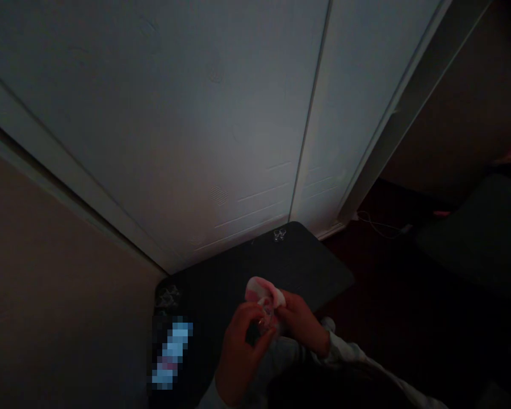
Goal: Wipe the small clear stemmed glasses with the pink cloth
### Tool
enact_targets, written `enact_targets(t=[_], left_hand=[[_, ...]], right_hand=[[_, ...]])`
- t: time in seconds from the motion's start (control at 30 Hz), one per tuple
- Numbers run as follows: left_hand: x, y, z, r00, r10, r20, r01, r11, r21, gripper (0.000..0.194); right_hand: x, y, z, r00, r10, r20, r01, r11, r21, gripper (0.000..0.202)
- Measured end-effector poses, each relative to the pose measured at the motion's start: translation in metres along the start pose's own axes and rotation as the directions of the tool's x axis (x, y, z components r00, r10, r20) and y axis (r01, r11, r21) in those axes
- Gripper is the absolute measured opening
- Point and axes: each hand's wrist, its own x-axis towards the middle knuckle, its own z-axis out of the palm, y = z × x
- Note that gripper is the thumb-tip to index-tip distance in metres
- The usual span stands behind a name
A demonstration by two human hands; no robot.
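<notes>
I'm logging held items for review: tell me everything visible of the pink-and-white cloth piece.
The pink-and-white cloth piece looks soft, with a rounded, folded upper end and a pale band along its right edge. It is bunched and held up, seen against the dark tabletop. The right hand grips its right side; the left hand is at its near side, beside a shiny bit. Dim light hides its full shape.

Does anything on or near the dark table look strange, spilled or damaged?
The bright patch at the left of the dark table looks odd: it breaks into coarse squares, hiding what it is. I see no spill, and the pink-and-white cloth in the right hand shows no visible damage in dim light.
</notes>
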Motion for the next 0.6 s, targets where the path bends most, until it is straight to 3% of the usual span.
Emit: enact_targets(t=[0.13, 0.27, 0.43, 0.6], left_hand=[[0.004, 0.002, 0.004, 1.000, 0.007, -0.020, -0.007, 1.000, -0.029, 0.017], [0.006, -0.002, 0.011, 0.999, -0.003, -0.047, 0.000, 0.998, -0.071, 0.015], [0.009, -0.010, 0.012, 0.980, -0.110, -0.167, 0.065, 0.966, -0.250, 0.013], [0.014, -0.010, 0.000, 0.873, -0.309, -0.377, 0.132, 0.894, -0.427, 0.026]], right_hand=[[0.000, 0.000, -0.007, 0.999, -0.016, -0.039, 0.010, 0.990, -0.143, 0.026], [0.005, 0.004, -0.015, 1.000, 0.006, 0.012, -0.004, 0.983, -0.183, 0.022], [0.013, 0.001, -0.025, 0.973, 0.134, 0.188, -0.148, 0.987, 0.061, 0.030], [0.015, -0.021, -0.029, 0.924, 0.102, 0.369, -0.228, 0.921, 0.316, 0.045]])
